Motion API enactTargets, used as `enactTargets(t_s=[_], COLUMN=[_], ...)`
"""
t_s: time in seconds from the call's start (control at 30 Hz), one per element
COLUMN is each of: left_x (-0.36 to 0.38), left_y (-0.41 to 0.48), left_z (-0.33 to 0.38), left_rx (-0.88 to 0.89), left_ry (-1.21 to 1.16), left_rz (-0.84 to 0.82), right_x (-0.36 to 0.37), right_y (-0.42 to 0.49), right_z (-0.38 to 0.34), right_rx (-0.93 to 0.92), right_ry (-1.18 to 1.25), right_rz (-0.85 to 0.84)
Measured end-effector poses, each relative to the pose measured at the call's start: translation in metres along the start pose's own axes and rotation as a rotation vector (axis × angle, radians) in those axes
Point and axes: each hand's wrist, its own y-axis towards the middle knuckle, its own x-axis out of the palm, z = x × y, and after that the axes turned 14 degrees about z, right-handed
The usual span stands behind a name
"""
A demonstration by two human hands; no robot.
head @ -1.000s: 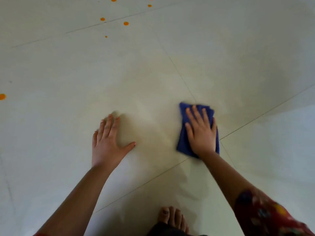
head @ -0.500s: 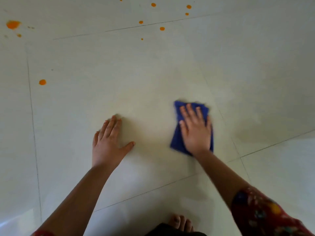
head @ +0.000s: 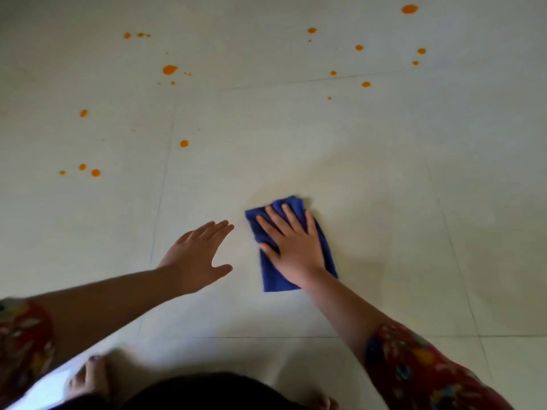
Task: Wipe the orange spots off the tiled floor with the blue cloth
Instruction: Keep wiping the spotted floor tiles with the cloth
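A folded blue cloth [head: 270, 276] lies flat on the pale tiled floor [head: 384, 232] near the middle of the view. My right hand [head: 291, 244] presses on it with straight, spread fingers. My left hand [head: 198, 255] is just left of the cloth, fingers straight and pointing toward it, thumb apart; whether it touches the floor I cannot tell. Several orange spots dot the far tiles: a large one [head: 169, 69] at upper left, one [head: 184, 143] nearest the hands, a cluster [head: 95, 172] at left, and others [head: 366, 84] at upper right.
Faint yellowish smears show on the tile around the cloth. Dark grout lines [head: 260, 337] cross the floor. My bare foot [head: 88, 377] is at the bottom left, a dark garment [head: 207, 392] at bottom centre, and patterned red sleeves [head: 420, 374] cover both upper arms.
The view has shifted, bringing many more orange spots into sight. My left hand has turned, its fingers now pointing toward the cloth. My right hand stays pressed on the cloth.
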Motion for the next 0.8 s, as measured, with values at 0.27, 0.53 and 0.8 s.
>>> enactTargets(t_s=[0.27, 0.53, 0.8], left_x=[-0.056, -0.034, 0.001], left_y=[0.020, 0.028, 0.020], left_z=[-0.029, -0.083, -0.157], left_rx=[0.141, 0.109, -0.030], left_ry=[0.099, -0.066, -0.330], left_rz=[-0.110, -0.017, 0.066], right_x=[-0.004, -0.002, 0.007], right_y=[0.053, 0.014, 0.168], right_z=[0.013, 0.003, -0.067], right_rx=[0.395, -0.075, -0.129], right_ry=[-0.022, -0.138, -0.133], right_rz=[0.033, -0.066, -0.376])
